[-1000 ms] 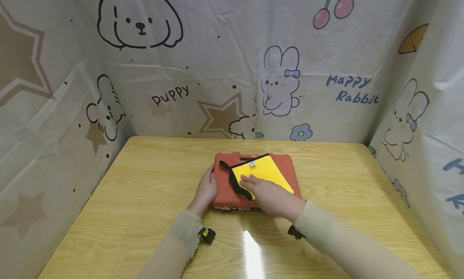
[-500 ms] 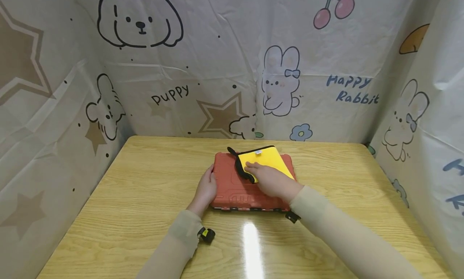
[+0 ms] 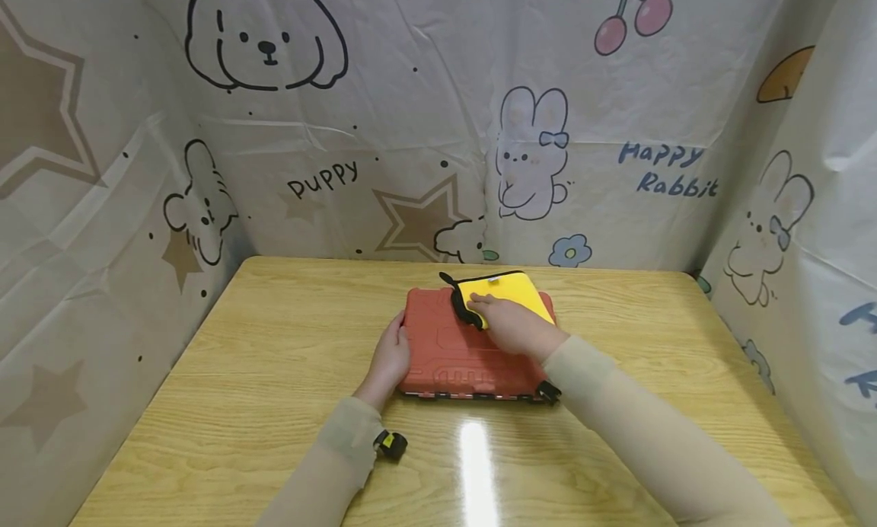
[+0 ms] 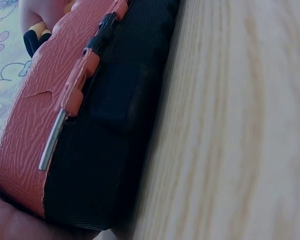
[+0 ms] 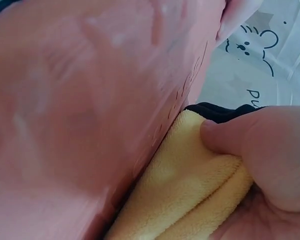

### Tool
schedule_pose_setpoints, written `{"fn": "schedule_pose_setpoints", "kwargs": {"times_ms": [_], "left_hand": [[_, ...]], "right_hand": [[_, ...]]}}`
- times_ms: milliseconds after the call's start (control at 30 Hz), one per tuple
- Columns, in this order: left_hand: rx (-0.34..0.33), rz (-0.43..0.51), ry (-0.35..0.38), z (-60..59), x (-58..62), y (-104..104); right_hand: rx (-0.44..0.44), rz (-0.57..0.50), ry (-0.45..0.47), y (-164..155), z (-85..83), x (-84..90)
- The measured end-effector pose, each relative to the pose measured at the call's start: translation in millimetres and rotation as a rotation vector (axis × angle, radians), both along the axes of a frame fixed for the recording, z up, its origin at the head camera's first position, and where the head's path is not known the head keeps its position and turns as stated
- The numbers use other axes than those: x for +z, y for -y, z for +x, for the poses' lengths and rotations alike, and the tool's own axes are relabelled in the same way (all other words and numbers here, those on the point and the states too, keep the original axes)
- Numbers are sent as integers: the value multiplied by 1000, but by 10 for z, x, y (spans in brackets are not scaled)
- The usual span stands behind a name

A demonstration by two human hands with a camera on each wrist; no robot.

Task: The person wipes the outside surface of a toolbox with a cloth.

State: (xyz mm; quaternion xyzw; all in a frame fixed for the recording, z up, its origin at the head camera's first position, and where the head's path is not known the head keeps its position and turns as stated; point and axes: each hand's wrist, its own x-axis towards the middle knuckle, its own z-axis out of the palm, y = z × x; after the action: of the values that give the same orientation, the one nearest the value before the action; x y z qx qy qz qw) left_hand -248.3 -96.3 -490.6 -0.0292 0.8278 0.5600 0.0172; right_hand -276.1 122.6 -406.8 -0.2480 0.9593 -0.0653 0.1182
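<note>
Resting against the near-left edge of the red case (image 3: 455, 344), the left hand (image 3: 389, 359) lies with relaxed fingers just below frame centre. Past it, the right hand (image 3: 510, 325) presses the yellow cloth (image 3: 510, 289) onto the case's far right corner, thumb and fingers gripping its folds. The wooden table (image 3: 274, 359) bears them all.

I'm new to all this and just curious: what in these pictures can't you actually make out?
- Inside of the red case: its lid is closed in every view.
- Fingers of the left hand: head view shows only its back against the case's side; the left wrist view cuts it off at the edge.
- Small white tag on the yellow cloth: too small to read.
- Case lid in the right wrist view: blurred, too close to the camera.
- Right hand palm: pressed on the cloth, hidden.
</note>
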Motion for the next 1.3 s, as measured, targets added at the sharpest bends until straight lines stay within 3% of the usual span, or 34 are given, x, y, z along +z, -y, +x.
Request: {"fn": "schedule_pose_setpoints", "kwargs": {"times_ms": [300, 633, 1000, 1300], "left_hand": [[7, 10, 14, 2, 11, -18], [22, -2, 21, 7, 2, -16], [21, 1, 29, -10, 9, -43], [18, -4, 37, -25, -2, -28]], "right_hand": [[32, 29, 3, -25, 89, 24], [65, 38, -5, -56, 310, -5], [219, 130, -143, -174, 668, -20], [252, 142, -174, -228, 913, -23]]}}
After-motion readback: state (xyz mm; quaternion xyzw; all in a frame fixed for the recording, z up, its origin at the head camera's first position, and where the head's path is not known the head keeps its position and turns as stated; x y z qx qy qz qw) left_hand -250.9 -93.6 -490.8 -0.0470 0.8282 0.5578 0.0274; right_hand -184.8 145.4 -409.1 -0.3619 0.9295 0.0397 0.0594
